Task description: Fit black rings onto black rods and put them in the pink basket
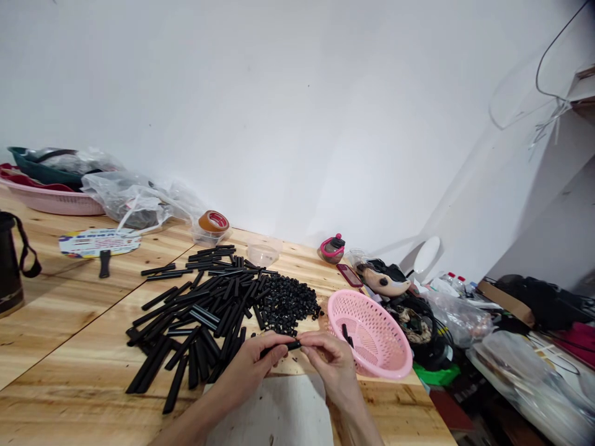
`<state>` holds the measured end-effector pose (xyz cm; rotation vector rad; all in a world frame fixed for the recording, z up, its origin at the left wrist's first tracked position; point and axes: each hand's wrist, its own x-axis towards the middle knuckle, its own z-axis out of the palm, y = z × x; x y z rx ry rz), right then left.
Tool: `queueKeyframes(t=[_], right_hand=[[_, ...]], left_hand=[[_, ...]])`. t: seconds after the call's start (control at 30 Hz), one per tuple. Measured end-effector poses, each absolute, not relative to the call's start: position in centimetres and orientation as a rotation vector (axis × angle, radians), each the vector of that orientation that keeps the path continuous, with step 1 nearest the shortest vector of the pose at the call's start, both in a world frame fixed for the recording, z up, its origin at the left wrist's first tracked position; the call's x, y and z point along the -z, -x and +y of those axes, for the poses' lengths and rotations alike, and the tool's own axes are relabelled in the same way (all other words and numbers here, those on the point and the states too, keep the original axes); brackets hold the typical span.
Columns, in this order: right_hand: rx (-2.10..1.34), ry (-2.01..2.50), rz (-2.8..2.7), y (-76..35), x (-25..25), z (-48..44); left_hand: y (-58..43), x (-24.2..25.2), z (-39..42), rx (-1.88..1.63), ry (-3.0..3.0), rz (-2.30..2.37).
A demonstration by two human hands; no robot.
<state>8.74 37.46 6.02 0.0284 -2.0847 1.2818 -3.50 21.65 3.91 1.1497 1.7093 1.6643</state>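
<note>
My left hand (257, 361) is closed around a short black tube (292, 345), thumb and fingers pinching it lengthwise. At the tube's right end, the fingertips of my right hand (330, 362) are pinched together; whether they also hold a small black piece is hidden. Below both hands lies a whitish board (274, 412). A loose heap of black tubes (204, 316) spreads to the left and beyond. Beside that heap, small black pieces (288, 300) form a pile just past my hands. The pink plastic basket (397, 368) stands right of my right hand with a few black tubes (347, 334) inside.
Behind the tubes are a clear bowl (263, 254) and a tape roll (214, 222). A hand fan (100, 243) and dark flask (9, 266) are at left. A bottle with a pink handle (331, 249), a phone (349, 275) and bagged clutter (460, 316) occupy the right.
</note>
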Motion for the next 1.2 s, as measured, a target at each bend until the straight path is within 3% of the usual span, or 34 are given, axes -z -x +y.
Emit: queueKeyframes(t=[0.77, 1.2], right_hand=[[-1.460, 0.073, -2.006, -8.0, -6.0, 37.0], [-1.763, 0.235, -1.811, -7.9, -5.5, 36.5]], left_hand=[[3.4, -4.1, 21.7, -1.667, -1.139, 1.847], [2.9, -4.4, 21.4, -1.659, -1.420, 1.981]])
